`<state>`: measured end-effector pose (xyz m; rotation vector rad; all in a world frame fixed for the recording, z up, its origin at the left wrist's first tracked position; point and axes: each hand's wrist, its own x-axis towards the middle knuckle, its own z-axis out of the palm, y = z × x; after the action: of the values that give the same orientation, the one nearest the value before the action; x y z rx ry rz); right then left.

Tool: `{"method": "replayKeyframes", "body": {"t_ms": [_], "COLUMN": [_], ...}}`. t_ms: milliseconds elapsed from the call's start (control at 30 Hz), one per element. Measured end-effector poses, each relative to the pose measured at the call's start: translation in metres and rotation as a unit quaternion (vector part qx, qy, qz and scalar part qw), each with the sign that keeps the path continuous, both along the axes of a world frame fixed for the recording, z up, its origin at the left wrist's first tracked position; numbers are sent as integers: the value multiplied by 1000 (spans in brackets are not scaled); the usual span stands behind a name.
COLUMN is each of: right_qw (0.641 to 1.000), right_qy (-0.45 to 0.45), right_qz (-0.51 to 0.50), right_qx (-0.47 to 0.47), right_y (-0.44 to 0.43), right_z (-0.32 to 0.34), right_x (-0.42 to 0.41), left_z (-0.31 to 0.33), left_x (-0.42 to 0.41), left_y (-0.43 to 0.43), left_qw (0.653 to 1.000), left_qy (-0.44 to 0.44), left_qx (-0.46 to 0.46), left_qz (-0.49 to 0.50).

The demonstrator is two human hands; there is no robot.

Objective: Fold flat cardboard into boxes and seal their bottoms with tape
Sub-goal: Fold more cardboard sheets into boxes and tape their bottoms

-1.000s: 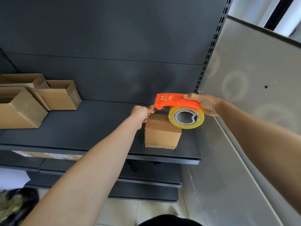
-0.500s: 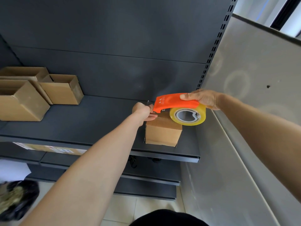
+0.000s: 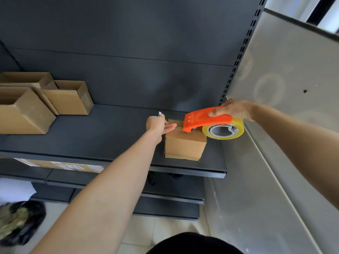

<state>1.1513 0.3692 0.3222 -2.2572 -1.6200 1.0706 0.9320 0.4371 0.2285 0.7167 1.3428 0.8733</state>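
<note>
Left hand (image 3: 158,123): has drawn apart from the dispenser's nose since a second ago, so a thin strand of clear tape (image 3: 178,127) now spans the gap. The fingers pinch the tape's free end, and a shiny scrap of it sticks up above the knuckles.
Cardboard box (image 3: 185,145): centre of the frame, near the shelf's front edge. It is matte brown board, squarish, with its flaps closed on top, so it is probably standing bottom up. The seam is mostly hidden by the dispenser.
Key relation: the strand runs left to right across the box top. The box lies just right of and below the left hand, which is the hand nearer its left edge, so the tape end likely goes down over that side.
Tape dispenser (image 3: 205,120): glossy orange plastic hood, nose tipped down onto the box top. Its yellowish clear roll (image 3: 222,130) hangs past the box's right side.
Right hand (image 3: 233,111): wrapped over the rear of the hood, gripping it.
Shelf (image 3: 91,140): dark, flat metal.
Open boxes (image 3: 69,97): upper left of the frame, well apart, mouths up.
</note>
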Motion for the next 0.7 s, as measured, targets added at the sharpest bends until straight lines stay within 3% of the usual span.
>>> {"method": "replayKeyframes", "body": {"t_ms": [133, 400, 700], "right_qw": [999, 1000, 999], "right_qy": [-43, -28, -44], "right_qz": [9, -2, 12], "right_qx": [2, -4, -17], "right_y": [8, 20, 22], "right_z": [20, 8, 4], "right_x": [-7, -16, -21], "left_z": [-1, 1, -11], "left_x": [4, 3, -21], "left_y": [-4, -4, 3], "left_qw": [1000, 1000, 993], "left_qy": [-14, -18, 106], "left_qx": [22, 15, 45], "left_qz": [8, 9, -25]}}
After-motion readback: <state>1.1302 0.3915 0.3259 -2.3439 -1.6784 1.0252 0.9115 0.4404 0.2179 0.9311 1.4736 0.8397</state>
